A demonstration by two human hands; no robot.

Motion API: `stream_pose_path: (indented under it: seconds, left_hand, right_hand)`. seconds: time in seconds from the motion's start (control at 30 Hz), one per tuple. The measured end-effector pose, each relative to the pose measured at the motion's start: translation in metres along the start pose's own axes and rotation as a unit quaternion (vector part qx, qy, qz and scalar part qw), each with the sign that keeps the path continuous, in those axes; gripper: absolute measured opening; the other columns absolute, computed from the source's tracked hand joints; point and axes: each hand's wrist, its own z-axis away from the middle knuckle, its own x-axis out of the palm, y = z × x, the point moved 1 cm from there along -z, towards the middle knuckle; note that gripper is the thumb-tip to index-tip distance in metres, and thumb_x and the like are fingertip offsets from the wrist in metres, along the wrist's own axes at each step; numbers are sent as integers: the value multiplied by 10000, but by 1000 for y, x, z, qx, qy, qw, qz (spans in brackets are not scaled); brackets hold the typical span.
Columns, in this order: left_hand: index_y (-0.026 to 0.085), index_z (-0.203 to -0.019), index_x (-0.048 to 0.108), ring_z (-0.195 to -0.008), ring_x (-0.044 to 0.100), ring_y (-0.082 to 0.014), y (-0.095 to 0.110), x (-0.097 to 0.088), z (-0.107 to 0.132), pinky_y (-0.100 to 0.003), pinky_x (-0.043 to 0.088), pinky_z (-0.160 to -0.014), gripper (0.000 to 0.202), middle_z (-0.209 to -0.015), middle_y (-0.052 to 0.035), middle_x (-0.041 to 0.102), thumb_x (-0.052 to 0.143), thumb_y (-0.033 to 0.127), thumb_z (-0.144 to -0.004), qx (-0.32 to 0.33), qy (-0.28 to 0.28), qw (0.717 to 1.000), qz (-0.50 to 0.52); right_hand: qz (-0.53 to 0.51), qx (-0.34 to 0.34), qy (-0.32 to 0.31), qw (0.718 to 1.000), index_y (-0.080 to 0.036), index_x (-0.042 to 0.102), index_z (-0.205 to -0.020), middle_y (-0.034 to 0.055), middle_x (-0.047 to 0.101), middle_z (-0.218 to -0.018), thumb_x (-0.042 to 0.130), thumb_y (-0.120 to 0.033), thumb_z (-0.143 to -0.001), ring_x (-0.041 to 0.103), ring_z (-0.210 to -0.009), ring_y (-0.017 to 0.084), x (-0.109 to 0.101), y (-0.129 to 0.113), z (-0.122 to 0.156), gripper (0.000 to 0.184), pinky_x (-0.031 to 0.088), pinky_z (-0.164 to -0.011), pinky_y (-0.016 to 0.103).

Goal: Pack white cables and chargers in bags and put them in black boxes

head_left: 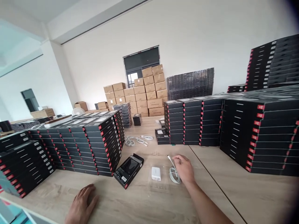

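Note:
My left hand [82, 203] lies on the wooden table with its fingers stretched and the thumb apart, holding nothing. My right hand [184, 169] is closed, fingers curled at a white charging cable [174, 175]. The cable's coil is beside the hand, and its plug end points up and left from the fingers. Left of the coil sits a white charger block [156, 173], on or in what looks like a clear plastic tray [163, 186]. Further left, an open black box [130, 170] rests at an angle, with a dark interior.
Stacks of black boxes with red tabs line the left [79, 146] and right [196, 124] of the table. More white cables [136, 140] lie behind the open box. A low box pile [162, 137] stands by the right stack. Brown cartons [142, 96] are piled against the wall.

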Motion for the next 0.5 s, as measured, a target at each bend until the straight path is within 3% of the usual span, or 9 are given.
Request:
stream_pose_path:
  seconds: [0.27,0.5]
  left_hand:
    - [245,-1094,686,-1185,607,-270,-12,9,-3,-447,499,-1021,384,-1234,-64,679,530,493,-844,22,23,999,-37]
    - [276,-1089,693,-1140,640,-259,-18,17,-4,-408,550,-955,352,-1207,-39,699,562,474,-829,60,44,996,-55]
  right_hand:
    - [-13,-34,-26,999,-239,776,-788,81,744,-1046,483,-414,-710,643,-1048,302,1,8,-3,351,474,-967,418]
    - [-61,-34,-42,997,-246,803,-768,75,760,-1037,573,-521,-699,672,-1039,314,-9,10,-4,365,513,-948,398]
